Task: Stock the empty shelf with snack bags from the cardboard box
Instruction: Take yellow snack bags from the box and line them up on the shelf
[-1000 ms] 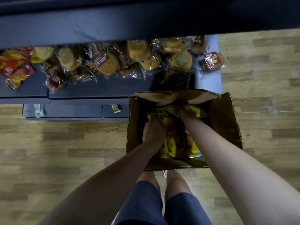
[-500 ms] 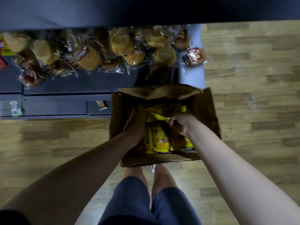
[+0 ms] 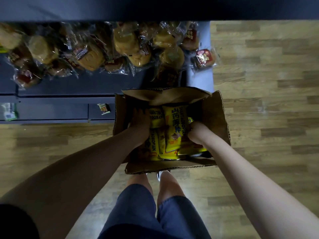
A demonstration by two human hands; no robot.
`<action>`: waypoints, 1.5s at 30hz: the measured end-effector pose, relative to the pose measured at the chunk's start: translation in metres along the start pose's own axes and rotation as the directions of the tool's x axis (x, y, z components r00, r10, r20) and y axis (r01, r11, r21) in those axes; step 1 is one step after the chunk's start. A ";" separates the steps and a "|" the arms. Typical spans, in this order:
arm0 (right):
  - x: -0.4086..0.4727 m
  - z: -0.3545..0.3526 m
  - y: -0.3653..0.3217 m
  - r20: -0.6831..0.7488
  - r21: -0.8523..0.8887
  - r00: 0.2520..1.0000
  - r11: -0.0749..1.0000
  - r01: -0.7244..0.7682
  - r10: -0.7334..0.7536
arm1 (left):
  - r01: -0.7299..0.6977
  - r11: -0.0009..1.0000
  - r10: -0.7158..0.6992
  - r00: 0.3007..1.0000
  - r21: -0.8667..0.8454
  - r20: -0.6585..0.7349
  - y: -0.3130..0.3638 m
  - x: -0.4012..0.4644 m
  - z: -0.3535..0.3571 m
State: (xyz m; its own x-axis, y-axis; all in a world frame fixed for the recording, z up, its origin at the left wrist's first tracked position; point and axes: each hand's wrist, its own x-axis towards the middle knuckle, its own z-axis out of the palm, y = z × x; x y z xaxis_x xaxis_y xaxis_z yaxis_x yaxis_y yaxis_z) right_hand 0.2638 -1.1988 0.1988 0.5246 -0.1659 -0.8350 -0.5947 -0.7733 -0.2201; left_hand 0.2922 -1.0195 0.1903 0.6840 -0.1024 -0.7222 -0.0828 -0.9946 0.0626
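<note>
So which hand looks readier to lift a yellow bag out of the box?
Probably the right hand: its fingers curl round a yellow bag. The left hand is also inside the box, its grip unclear.

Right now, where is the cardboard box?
In the head view the cardboard box sits centre frame on the wood floor, against the right end of the bread shelf, in front of the person's legs.
</note>
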 end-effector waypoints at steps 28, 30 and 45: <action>0.024 0.036 -0.036 -0.333 -0.264 0.921 0.958 0.116 -0.203 | 0.036 0.999 -0.037 0.986 0.011 0.160 0.013 -0.025 0.016; 0.032 0.045 -0.031 -0.358 -0.293 0.906 0.948 0.122 -0.227 | -0.012 0.992 0.004 0.998 0.124 0.062 0.013 -0.023 0.014; 0.041 0.037 -0.023 -0.199 -0.590 0.897 0.779 0.213 -0.396 | -0.453 0.867 0.436 0.891 0.205 0.127 0.013 0.023 0.019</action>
State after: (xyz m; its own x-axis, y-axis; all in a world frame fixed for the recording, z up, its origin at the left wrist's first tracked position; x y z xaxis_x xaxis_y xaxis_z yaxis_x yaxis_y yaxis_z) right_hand 0.2766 -1.1650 0.1505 0.8268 0.0359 -0.5613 0.0079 -0.9986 -0.0523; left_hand 0.2936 -1.0349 0.1615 0.4815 -0.5226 -0.7036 -0.5307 -0.8127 0.2405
